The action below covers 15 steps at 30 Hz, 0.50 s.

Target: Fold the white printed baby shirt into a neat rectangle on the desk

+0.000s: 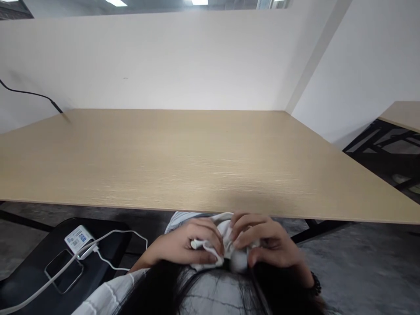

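Note:
Bunched white cloth [225, 231] is held close to my body, just below the table's front edge. My left hand [200, 240] is closed on the left part, with a fold poking out between thumb and fingers. Curled fingers of my right hand [267, 238] grip the right side of the same cloth. Between the hands, low down, a blurred pale rounded part [239, 261] shows; whether it belongs to the cloth I cannot tell. Dark hair covers some of the lower view, and a dark beaded bracelet [315, 284] circles my right wrist.
Ahead lies a light wood table [183, 148] with white partitions [183, 61] behind and beside it. A black cable [36, 93] reaches its back left. At lower left, a black seat [98, 229] carries a white power bank [78, 239], a phone [64, 271] and a white cable [49, 286].

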Available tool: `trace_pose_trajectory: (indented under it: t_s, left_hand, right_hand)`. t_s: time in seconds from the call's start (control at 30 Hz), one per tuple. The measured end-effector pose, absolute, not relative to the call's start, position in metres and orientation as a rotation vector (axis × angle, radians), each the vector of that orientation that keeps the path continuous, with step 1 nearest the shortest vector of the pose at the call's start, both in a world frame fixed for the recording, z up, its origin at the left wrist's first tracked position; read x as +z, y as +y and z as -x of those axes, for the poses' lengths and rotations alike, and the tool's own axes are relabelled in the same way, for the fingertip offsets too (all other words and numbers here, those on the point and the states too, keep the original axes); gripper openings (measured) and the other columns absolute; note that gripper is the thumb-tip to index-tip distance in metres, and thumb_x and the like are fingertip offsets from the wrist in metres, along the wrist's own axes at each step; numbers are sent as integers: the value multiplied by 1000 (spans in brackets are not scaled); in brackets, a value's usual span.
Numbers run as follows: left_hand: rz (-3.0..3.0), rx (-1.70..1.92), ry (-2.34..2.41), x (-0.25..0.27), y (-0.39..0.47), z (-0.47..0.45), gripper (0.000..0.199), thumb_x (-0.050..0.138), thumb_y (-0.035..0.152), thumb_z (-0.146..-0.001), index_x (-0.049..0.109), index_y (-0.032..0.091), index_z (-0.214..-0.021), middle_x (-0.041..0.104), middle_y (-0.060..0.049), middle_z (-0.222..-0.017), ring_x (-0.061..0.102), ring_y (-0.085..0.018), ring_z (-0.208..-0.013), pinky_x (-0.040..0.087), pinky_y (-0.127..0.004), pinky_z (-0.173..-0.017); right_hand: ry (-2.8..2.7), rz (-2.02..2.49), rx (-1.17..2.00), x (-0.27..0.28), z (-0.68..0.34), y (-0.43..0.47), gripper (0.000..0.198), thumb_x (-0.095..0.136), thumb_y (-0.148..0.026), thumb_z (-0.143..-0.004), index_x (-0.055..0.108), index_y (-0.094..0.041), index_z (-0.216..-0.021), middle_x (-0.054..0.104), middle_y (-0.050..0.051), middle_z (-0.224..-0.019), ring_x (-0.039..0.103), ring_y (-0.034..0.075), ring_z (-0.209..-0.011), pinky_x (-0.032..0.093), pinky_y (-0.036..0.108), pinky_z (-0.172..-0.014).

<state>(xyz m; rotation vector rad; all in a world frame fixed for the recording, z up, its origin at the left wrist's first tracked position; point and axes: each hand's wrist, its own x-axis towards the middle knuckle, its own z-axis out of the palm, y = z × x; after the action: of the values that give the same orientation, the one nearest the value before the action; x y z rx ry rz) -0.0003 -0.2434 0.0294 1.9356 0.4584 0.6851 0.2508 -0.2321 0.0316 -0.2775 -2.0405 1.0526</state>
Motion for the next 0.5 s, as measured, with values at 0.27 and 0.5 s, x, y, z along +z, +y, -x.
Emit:
trace_pose_trajectory:
  t_s: [0.27, 0.5]
  left_hand:
    - [-1910, 362, 124, 31, -234, -2, 41, 47, 51, -95, 73, 25, -112, 76, -13, -110, 69, -27, -102, 44, -39, -100]
    - [-1818, 459, 137, 20, -217, 37, 78, 52, 64, -90, 45, 16, -150, 53, -20, -146, 51, -35, -135, 37, -47, -112]
  right_hand:
    - [-1891, 1168, 1009, 18, -323, -226, 29, 56, -44, -96, 72, -21, -92, 74, 11, -103, 69, 25, -99, 55, 36, -87]
    - [-2090, 1230, 1141, 23, -325, -230, 32, 55, -45, -95, 74, -20, -96, 74, 7, -90, 67, 20, -81, 54, 31, -73]
